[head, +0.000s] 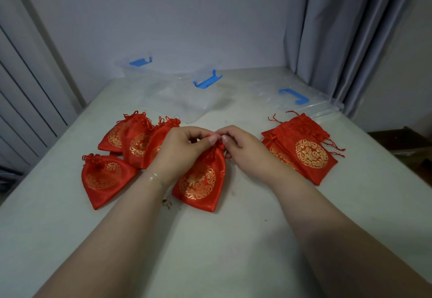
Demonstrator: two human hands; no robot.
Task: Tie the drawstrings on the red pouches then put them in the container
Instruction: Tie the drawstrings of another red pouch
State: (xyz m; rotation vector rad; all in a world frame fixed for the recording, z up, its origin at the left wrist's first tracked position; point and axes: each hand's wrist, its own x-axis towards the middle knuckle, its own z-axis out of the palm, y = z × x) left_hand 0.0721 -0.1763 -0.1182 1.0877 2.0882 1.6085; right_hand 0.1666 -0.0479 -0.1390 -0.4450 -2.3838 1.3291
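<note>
Left hand (184, 148) and right hand (243, 150) pinching pouch (201, 178) drawstrings, clear container (177, 96) behind

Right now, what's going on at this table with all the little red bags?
A person is tying red pouches shut. Both hands, the left hand and the right hand, pinch the drawstring at the neck of the middle pouch, which lies on the table. Four cinched pouches lie to the left; a flat stack with loose strings waits on the right. The clear container behind holds no pouches yet.
</note>
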